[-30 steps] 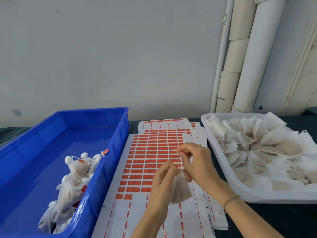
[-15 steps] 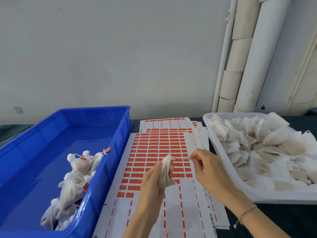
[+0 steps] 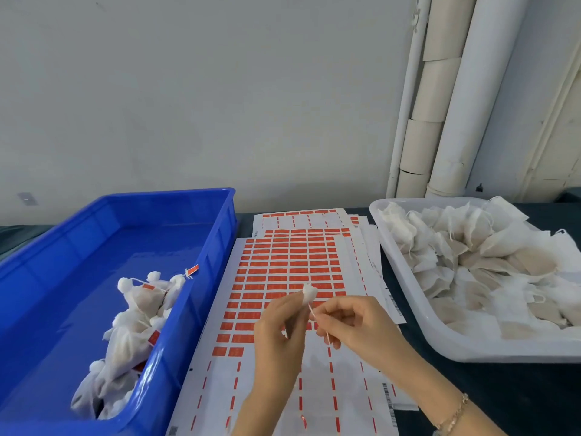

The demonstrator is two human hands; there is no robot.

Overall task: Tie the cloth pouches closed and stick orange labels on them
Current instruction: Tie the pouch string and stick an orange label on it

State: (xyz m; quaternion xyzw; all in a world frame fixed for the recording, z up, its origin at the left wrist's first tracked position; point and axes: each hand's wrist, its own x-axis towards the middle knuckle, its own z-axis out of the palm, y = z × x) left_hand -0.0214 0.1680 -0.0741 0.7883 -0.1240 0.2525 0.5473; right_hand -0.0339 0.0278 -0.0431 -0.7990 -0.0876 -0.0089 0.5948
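The left hand [image 3: 278, 328] pinches a pouch [image 3: 309, 291] by its gathered neck above the label sheet [image 3: 283, 272]; the right hand [image 3: 352, 319] closes its grip on the string [image 3: 312, 311]. The pouch looks light, soft, and best held at the neck.

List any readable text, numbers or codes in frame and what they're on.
None can be read.
Orange labels on the top sheet: print, if any, too blurred to tell.
Barcodes on the sheet edges: bars visible, digits too small.
Orange tags on the tied pouches in the blue bin: no legible print.
White tray and its pouches: no markings visible.
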